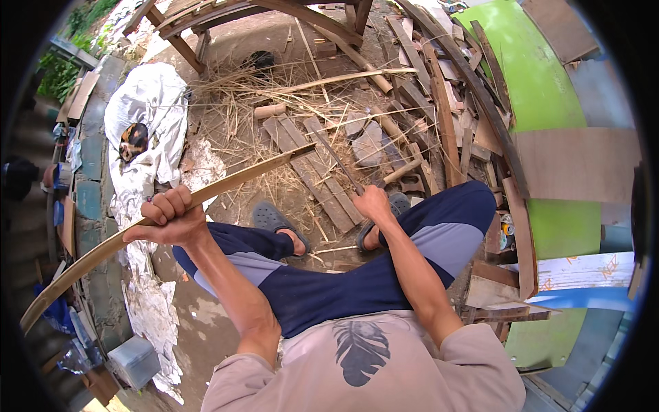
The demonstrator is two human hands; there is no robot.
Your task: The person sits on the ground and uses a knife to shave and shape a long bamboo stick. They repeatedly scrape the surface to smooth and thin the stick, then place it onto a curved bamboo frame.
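My left hand is closed around a long, split bamboo strip. The strip runs slantwise from the lower left rim up to the middle of the view, its far end over some boards. My right hand grips a long, thin-bladed knife by its handle, above my right knee. The blade points up and left, its tip close to the far end of the strip; whether they touch I cannot tell. Below them, wooden boards lie on the ground amid pale bamboo shavings.
A wooden bench stands ahead. Scrap wood and long planks are heaped at the right, beside a green panel. A calico cat lies on white cloth at the left, near a block wall. A clear plastic container sits lower left.
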